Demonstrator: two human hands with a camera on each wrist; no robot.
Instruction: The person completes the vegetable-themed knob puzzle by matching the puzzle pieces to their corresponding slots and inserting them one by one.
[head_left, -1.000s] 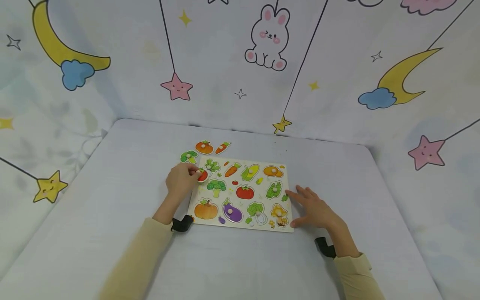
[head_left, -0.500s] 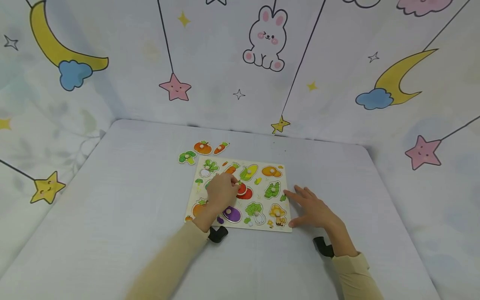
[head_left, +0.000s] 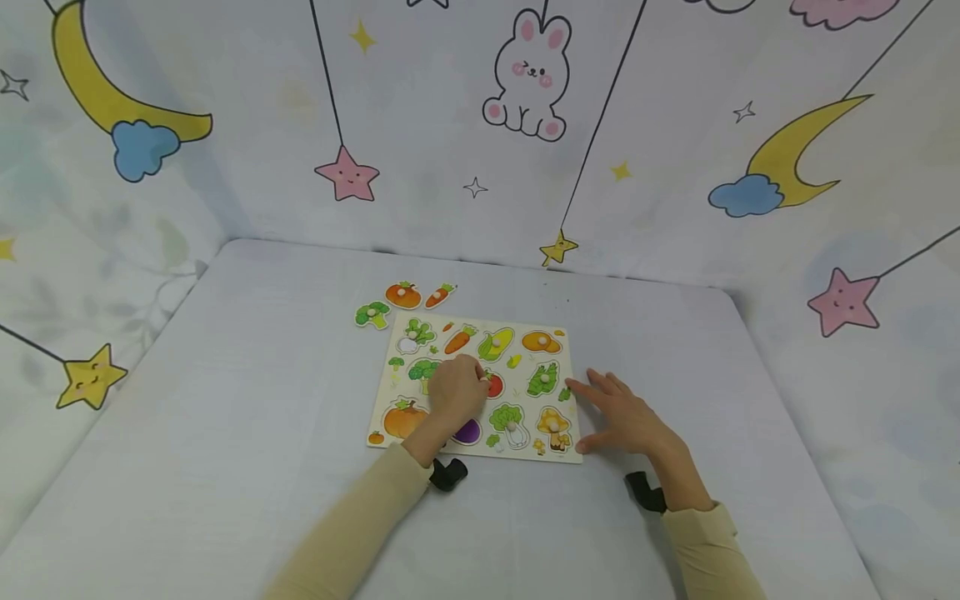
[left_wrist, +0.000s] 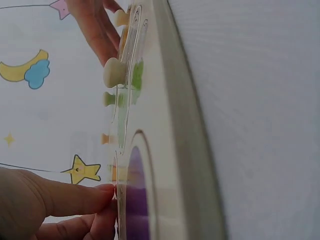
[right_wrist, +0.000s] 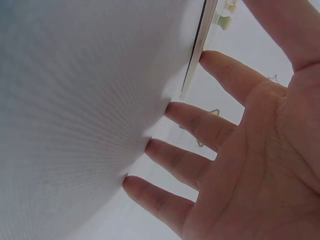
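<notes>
A cream puzzle board (head_left: 474,454) printed with vegetables lies on the white table. My left hand (head_left: 456,390) is over its middle, pinching the red tomato piece (head_left: 495,384) at the printed tomato spot. The hand covers part of that piece. In the left wrist view, the thumb and fingertips of the left hand (left_wrist: 75,205) meet right at the board's face, beside the purple eggplant (left_wrist: 136,195). My right hand (head_left: 618,417) is spread along the board's right edge. In the right wrist view, one fingertip (right_wrist: 204,56) touches that edge and the others rest on the table.
Past the board's far left corner lie a loose broccoli piece (head_left: 372,314), a pumpkin piece (head_left: 402,295) and a carrot piece (head_left: 439,296). Several knobbed pieces sit in the board, among them corn (head_left: 497,342) and mushrooms (head_left: 554,427). A patterned cloth backdrop stands behind the table (head_left: 225,375).
My left hand has carried the tomato piece rightward from the board's left side to the printed tomato, where it now lies lower over the spot. The right hand stays at the board's edge.
</notes>
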